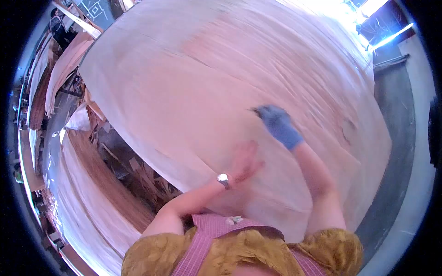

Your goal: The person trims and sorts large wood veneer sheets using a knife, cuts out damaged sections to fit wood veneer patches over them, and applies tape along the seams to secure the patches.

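Note:
A broad, pale pinkish sheet [175, 92], which looks like wood veneer, spreads out in front of me with fine lines along its grain. My left hand [246, 161] is bare, with a watch [223, 179] on the wrist. Blurred by motion, it is over the sheet with its fingers stretched out and nothing in it. My right hand [277, 125] wears a blue-grey glove and is closed, farther out over the sheet. A small dark pointed thing [254, 110] sticks out of it to the left; its kind is too blurred to tell.
To the left, another stack of veneer sheets [87, 184] lies beyond a gap holding broken scraps [142, 177]. More sheets [69, 64] stand farther back, near a person [60, 27]. A dark grey strip of floor [396, 119] runs along the right side.

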`<state>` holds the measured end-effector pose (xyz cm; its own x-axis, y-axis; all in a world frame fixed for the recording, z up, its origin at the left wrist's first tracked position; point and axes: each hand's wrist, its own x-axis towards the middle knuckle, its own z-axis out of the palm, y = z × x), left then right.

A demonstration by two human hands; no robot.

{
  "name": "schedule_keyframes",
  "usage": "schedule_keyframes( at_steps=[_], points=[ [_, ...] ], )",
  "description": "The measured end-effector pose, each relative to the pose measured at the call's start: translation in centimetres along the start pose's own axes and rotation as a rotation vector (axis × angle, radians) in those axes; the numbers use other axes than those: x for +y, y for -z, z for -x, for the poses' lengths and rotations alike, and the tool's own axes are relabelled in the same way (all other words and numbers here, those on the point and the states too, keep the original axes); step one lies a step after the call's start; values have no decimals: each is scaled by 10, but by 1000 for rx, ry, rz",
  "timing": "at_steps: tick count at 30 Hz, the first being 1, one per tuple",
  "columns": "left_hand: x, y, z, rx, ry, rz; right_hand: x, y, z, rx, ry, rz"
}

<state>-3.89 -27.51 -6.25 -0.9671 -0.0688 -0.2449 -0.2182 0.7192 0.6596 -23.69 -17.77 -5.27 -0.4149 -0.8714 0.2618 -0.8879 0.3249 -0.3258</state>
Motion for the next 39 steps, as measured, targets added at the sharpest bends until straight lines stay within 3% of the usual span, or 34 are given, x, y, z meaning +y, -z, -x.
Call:
schedule_keyframes(
  at_steps=[1,3,5,7,10,13,16,18,21,22,24,26,28,31,34,37,39],
  points=[
    [-36,17,-15,116,75,29,-12,-34,-63,-43,48,57],
    [-133,49,-45,640,74,-207,-30,-98,-169,0,160,110],
    [-192,125,-67,709,253,-327,-58,-130,-252,-201,91,204],
    [-219,190,-90,681,283,-306,-65,-163,-305,-307,132,236],
    [-248,234,-132,638,-13,-397,-80,-162,-335,-601,116,211],
    [-261,225,-151,391,-164,-201,-58,-217,-321,-597,190,270],
    [-252,238,-156,233,40,-215,-59,-167,-309,-618,91,292],
    [-266,231,-158,304,-40,-359,-18,-151,-266,-503,-31,244],
    [-278,211,-171,361,-86,-595,-1,-112,-219,-518,-213,284],
    [-275,198,-178,367,-92,-684,5,-108,-203,-506,-235,293],
    [-185,176,-180,319,-189,-341,5,-94,-190,-442,-283,261],
    [-141,157,-185,249,-187,-241,4,-96,-188,-450,-296,306],
    [-142,139,-190,167,-67,-380,23,-94,-151,-413,-323,277],
    [-155,132,-196,168,-129,-487,58,-70,-65,-386,-415,300],
    [-133,104,-201,161,22,-740,66,-33,-16,-383,-513,251],
    [-31,12,-189,242,-147,-446,75,-33,18,-416,-496,322],
    [-7,-12,-179,155,-100,-478,87,-37,44,-465,-466,391]
  ],
)
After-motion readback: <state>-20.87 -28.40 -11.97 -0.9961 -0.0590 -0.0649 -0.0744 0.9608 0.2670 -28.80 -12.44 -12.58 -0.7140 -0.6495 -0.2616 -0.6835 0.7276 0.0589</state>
